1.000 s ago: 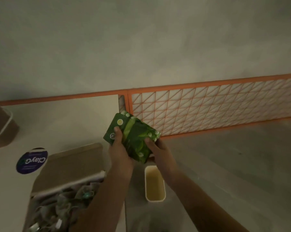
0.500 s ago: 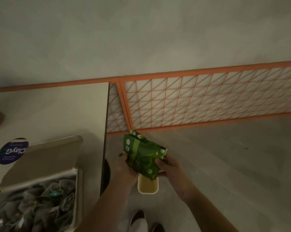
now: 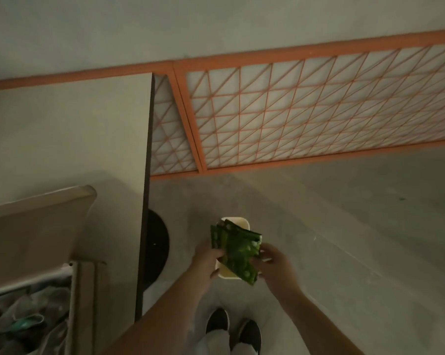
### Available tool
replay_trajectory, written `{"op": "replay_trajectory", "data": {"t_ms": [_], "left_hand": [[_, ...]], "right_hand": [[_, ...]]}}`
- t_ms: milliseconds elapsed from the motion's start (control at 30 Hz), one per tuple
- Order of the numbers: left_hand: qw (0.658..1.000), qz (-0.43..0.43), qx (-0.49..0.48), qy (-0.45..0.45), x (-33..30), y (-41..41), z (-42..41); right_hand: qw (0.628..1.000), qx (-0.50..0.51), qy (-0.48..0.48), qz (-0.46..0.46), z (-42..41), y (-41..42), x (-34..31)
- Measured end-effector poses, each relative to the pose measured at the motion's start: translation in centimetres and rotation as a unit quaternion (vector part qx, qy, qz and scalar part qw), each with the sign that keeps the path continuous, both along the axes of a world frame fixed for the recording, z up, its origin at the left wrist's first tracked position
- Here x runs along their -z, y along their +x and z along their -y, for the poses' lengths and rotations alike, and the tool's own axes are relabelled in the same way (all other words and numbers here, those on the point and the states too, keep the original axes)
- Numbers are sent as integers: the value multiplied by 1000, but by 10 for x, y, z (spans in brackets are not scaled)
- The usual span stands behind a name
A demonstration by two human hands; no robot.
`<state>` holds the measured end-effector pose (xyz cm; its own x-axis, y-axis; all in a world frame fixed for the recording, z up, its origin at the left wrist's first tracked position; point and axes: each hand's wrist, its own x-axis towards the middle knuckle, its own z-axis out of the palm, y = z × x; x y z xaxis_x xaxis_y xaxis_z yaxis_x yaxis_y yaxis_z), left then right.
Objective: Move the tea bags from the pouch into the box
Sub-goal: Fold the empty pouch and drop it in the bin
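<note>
A green tea pouch [image 3: 238, 251], crumpled and folded, is held between both hands over a small cream bin [image 3: 235, 222] on the floor. My left hand [image 3: 206, 257] grips the pouch's left side. My right hand [image 3: 274, 262] pinches its right edge. The open cardboard box [image 3: 83, 298] sits at the lower left on the white table [image 3: 70, 139], lid flap [image 3: 37, 226] raised, with several tea bags [image 3: 29, 319] piled inside.
The table's dark right edge [image 3: 144, 201] runs down the middle of the view, a round black base [image 3: 157, 247] under it. An orange lattice panel [image 3: 306, 116] stands along the wall. My shoes [image 3: 233, 331] are on the grey floor below the bin.
Both hands have carried the pouch down and right, from beside the box to low over the floor bin. The pouch is more folded. The view has tilted downward.
</note>
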<state>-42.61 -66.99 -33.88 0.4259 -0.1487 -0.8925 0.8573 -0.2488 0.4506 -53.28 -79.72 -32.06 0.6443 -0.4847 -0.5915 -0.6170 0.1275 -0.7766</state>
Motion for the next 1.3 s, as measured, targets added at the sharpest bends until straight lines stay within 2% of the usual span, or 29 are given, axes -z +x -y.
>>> {"op": "replay_trajectory", "data": {"t_ms": [100,233,367,500,600,700,833,900,1133,1300], "left_hand": [[995,46,76,38,35,6,3],[984,119,83,105,92,21,5],[955,184,183,145,149,30,4],[931,227,238,161,189,36,5],[918,247,261,167,210,43,7],[911,253,277,172,219,46,8],[912,242,283,171,202,35,7],[914,236,284,168,174,27,9],[934,247,232,110,14,10,22],[944,273,174,68,-100,5,-2]], "right_hand": [[996,11,-60,-63,-6,8,56],[987,-9,-106,-118,-8,24,131],[983,-20,-111,-145,-6,43,198],[975,-39,-127,-177,-9,51,256],[972,-93,-111,-184,-12,49,285],[977,-134,-41,-160,-17,45,293],[977,-153,-23,-146,-17,35,269],[981,-147,-24,-126,-14,32,228],[998,-49,-15,-43,-1,19,47],[998,-68,-16,2,-11,18,-65]]}}
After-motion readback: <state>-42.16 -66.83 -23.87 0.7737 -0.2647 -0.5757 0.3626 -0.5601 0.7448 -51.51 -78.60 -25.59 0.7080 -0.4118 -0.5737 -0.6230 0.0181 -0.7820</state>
